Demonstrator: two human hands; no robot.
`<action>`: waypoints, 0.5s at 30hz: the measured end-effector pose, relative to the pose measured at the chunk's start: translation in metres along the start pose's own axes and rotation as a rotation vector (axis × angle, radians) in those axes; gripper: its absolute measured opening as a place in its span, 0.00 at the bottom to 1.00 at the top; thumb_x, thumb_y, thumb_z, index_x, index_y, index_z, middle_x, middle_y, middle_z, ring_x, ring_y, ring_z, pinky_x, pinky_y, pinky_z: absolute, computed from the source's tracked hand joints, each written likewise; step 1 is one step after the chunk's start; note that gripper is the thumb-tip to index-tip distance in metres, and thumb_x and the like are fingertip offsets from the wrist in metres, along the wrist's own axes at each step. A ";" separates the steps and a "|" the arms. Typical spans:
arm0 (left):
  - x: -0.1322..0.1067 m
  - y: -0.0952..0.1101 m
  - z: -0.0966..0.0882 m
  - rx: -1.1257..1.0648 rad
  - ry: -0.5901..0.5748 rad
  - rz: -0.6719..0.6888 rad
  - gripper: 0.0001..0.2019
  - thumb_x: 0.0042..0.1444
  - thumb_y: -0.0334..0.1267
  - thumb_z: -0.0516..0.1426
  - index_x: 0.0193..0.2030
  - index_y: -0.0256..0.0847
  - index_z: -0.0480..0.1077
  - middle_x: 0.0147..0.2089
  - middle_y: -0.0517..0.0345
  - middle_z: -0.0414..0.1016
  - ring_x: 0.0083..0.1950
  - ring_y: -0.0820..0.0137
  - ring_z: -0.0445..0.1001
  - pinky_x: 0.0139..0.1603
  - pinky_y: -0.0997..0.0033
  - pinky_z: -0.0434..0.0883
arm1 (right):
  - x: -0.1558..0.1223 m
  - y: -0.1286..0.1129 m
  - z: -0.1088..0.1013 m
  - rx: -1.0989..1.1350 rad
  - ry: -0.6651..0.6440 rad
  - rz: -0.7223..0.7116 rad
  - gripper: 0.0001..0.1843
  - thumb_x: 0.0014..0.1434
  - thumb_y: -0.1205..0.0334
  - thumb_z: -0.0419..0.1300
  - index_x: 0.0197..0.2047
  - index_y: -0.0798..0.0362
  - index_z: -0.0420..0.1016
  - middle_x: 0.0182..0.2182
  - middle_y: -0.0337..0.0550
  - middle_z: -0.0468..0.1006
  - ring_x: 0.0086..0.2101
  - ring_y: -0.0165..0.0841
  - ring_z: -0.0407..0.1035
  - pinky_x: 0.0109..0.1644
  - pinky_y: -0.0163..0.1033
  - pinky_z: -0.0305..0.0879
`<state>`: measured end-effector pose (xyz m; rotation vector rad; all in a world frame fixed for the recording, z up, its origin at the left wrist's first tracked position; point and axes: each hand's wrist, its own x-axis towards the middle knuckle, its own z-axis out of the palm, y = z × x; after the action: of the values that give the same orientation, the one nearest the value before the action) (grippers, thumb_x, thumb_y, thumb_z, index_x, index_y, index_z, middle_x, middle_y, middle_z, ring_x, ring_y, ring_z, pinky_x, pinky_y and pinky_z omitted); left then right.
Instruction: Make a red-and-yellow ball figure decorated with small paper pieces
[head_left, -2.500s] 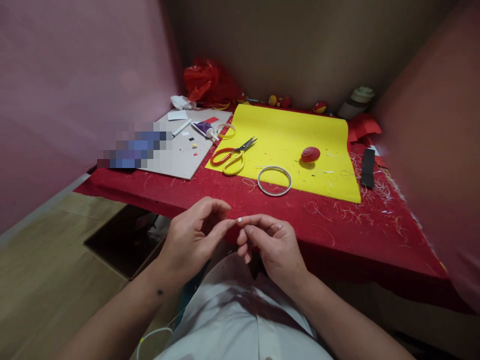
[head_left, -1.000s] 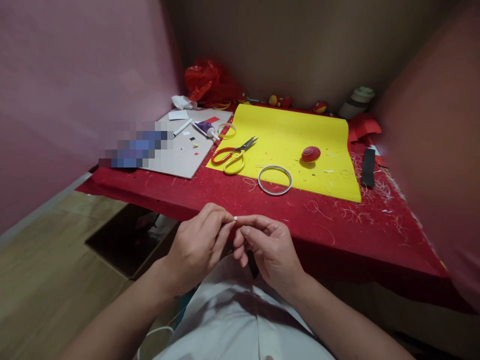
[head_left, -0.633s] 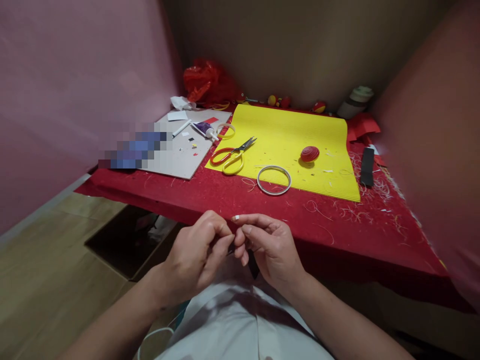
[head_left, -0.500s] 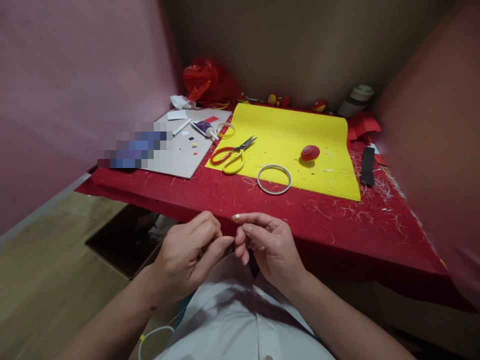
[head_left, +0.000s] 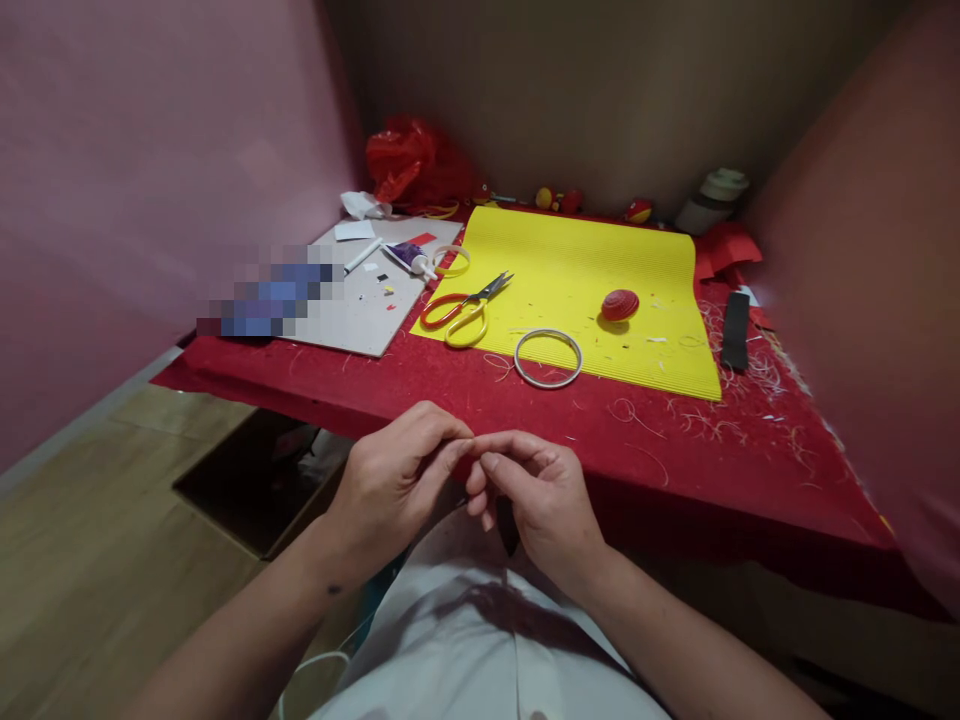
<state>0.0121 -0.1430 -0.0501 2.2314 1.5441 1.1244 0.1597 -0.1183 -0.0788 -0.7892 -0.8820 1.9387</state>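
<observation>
Above my lap, just in front of the table edge, my two hands meet. My left hand (head_left: 401, 475) pinches with thumb and index finger at the tip of my right index finger; whatever lies in that pinch is hidden. My right hand (head_left: 544, 490) has its index finger stretched toward the left, thumb bent in and the other fingers curled. A black strip (head_left: 508, 528) hangs from below its curled fingers. Nearest on the table are a silver ring (head_left: 548, 386), scissors (head_left: 466, 310) with red and yellow handles, and a red coiled-paper dome (head_left: 619, 305).
A yellow corrugated sheet (head_left: 577, 260) lies on the red tablecloth (head_left: 420, 385). To its left is a grey board (head_left: 352, 335) with a purple glue tube (head_left: 411, 257) and scraps. Another black strip (head_left: 736, 331) and thread bits lie right. A red plastic bag (head_left: 405, 160) sits behind.
My left hand has risen and moved right, its pinch now at my right index fingertip. The small white piece seen on that fingertip is now out of sight. My right hand barely moved.
</observation>
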 end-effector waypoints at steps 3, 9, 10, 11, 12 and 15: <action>-0.001 0.001 0.001 -0.015 -0.008 -0.001 0.06 0.61 0.28 0.54 0.35 0.34 0.71 0.32 0.57 0.72 0.34 0.75 0.71 0.36 0.76 0.67 | -0.001 -0.001 0.001 0.013 0.009 0.000 0.08 0.49 0.60 0.66 0.32 0.56 0.78 0.20 0.37 0.75 0.18 0.25 0.68 0.19 0.28 0.63; 0.002 0.005 -0.007 -0.098 -0.068 -0.122 0.07 0.61 0.28 0.54 0.35 0.36 0.72 0.30 0.60 0.74 0.31 0.78 0.72 0.34 0.80 0.67 | 0.001 0.000 -0.001 0.018 -0.008 0.000 0.08 0.49 0.59 0.66 0.32 0.55 0.78 0.20 0.37 0.75 0.18 0.26 0.68 0.19 0.28 0.63; 0.003 0.005 -0.007 -0.096 -0.076 -0.137 0.07 0.61 0.28 0.54 0.34 0.36 0.72 0.30 0.61 0.73 0.31 0.78 0.72 0.34 0.80 0.67 | 0.001 0.000 -0.001 0.000 -0.001 -0.005 0.08 0.50 0.59 0.66 0.32 0.55 0.78 0.20 0.37 0.75 0.18 0.26 0.68 0.19 0.28 0.63; 0.003 0.005 -0.007 -0.087 -0.077 -0.141 0.08 0.61 0.28 0.54 0.33 0.36 0.72 0.29 0.61 0.73 0.30 0.78 0.72 0.34 0.80 0.67 | 0.000 0.001 -0.001 -0.017 0.006 -0.009 0.08 0.50 0.59 0.66 0.32 0.55 0.78 0.20 0.37 0.75 0.18 0.25 0.68 0.19 0.28 0.63; 0.002 0.005 -0.006 -0.076 -0.076 -0.133 0.08 0.61 0.28 0.54 0.33 0.36 0.72 0.29 0.61 0.73 0.30 0.78 0.72 0.33 0.80 0.67 | 0.000 0.001 -0.001 -0.030 0.012 -0.012 0.08 0.50 0.59 0.65 0.32 0.55 0.77 0.20 0.37 0.75 0.18 0.25 0.68 0.19 0.28 0.63; -0.001 0.004 -0.001 -0.050 -0.064 -0.090 0.07 0.61 0.29 0.55 0.33 0.36 0.73 0.30 0.60 0.74 0.31 0.78 0.72 0.34 0.79 0.67 | -0.003 0.000 -0.001 -0.044 0.032 -0.010 0.08 0.49 0.60 0.65 0.30 0.56 0.77 0.19 0.37 0.75 0.18 0.25 0.68 0.19 0.29 0.63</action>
<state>0.0142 -0.1459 -0.0471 2.1218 1.5570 1.0439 0.1613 -0.1205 -0.0788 -0.8378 -0.9102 1.8983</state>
